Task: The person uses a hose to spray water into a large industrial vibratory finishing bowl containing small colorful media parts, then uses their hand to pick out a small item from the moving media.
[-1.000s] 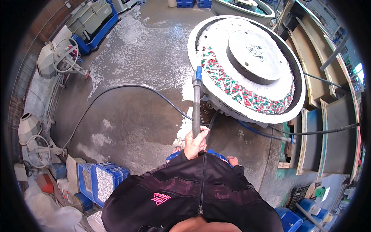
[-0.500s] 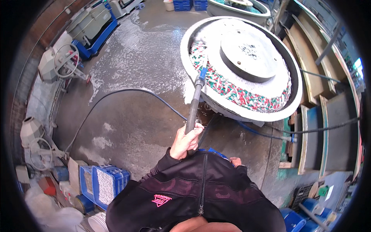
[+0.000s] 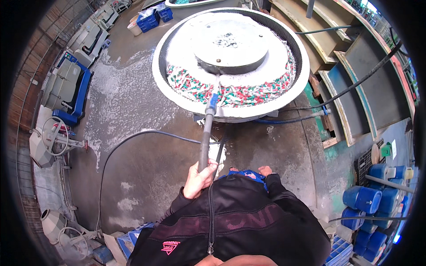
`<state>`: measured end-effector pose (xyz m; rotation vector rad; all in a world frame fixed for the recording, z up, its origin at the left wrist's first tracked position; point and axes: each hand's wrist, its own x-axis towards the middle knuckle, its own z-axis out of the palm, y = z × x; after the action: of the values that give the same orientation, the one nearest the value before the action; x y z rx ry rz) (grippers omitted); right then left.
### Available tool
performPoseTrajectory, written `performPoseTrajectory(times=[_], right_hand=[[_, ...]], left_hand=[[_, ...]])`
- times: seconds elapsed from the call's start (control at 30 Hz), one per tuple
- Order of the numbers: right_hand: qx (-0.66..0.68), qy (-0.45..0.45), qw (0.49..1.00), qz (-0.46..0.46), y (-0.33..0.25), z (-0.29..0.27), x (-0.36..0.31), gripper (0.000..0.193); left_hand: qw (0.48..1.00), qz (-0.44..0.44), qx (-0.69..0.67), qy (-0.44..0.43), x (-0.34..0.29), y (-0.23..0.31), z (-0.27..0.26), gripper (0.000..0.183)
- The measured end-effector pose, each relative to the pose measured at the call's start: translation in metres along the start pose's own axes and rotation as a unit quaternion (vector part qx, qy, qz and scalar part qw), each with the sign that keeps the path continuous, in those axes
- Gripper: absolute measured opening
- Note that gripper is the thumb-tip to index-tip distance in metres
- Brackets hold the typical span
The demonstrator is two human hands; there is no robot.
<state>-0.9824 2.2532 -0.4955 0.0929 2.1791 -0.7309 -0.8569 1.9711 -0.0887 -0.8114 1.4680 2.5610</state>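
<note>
My left hand (image 3: 199, 178) is closed around a grey pipe wand (image 3: 205, 144) with a blue valve (image 3: 212, 103) near its far end. The wand's tip reaches over the near rim of a large round white tub (image 3: 179, 103), and a thin stream seems to come from it. Red, green and white small pieces (image 3: 262, 92) lie in the tub's channel, partly covered by white foam (image 3: 182, 53). A round raised hub (image 3: 230, 44) stands in the tub's middle. My right hand (image 3: 265, 171) hangs by my waist near blue cloth, fingers loosely apart, with nothing visible in it.
A dark hose (image 3: 116, 148) loops over the wet floor (image 3: 146, 173) on the left. Wooden-edged panels (image 3: 355, 93) stand at the right, above blue jugs (image 3: 363, 198). Grey machines with blue frames (image 3: 82, 91) line the left wall. Blue crates (image 3: 147, 21) sit far back.
My view has turned right, so the tub now appears further left. The wand's tip has moved rightward along the tub's near side. My left hand keeps its hold.
</note>
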Motion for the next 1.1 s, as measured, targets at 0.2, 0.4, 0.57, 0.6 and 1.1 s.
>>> performPoseTrajectory(times=[0.2, 0.4, 0.57, 0.6, 1.1], right_hand=[[-0.012, 0.017, 0.999, -0.029, 0.001, -0.012, -0.001, 0.02], [0.152, -0.004, 0.988, -0.001, -0.002, -0.022, 0.004, 0.028], [0.089, -0.006, 0.995, -0.034, -0.003, -0.02, 0.001, 0.025], [0.111, -0.018, 0.993, -0.029, 0.008, -0.017, 0.006, 0.025], [0.099, -0.157, 0.982, -0.025, 0.044, -0.024, 0.015, 0.02]], left_hand=[[0.994, -0.038, 0.072, -0.071, 0.007, 0.002, 0.012, 0.014], [0.992, -0.031, 0.081, -0.095, 0.016, 0.002, 0.017, 0.013], [1.0, 0.004, 0.016, -0.002, 0.01, 0.002, 0.003, 0.016], [0.999, 0.03, -0.002, 0.013, 0.008, 0.003, 0.002, 0.016], [0.947, 0.237, -0.202, 0.08, -0.003, -0.005, -0.036, 0.035]])
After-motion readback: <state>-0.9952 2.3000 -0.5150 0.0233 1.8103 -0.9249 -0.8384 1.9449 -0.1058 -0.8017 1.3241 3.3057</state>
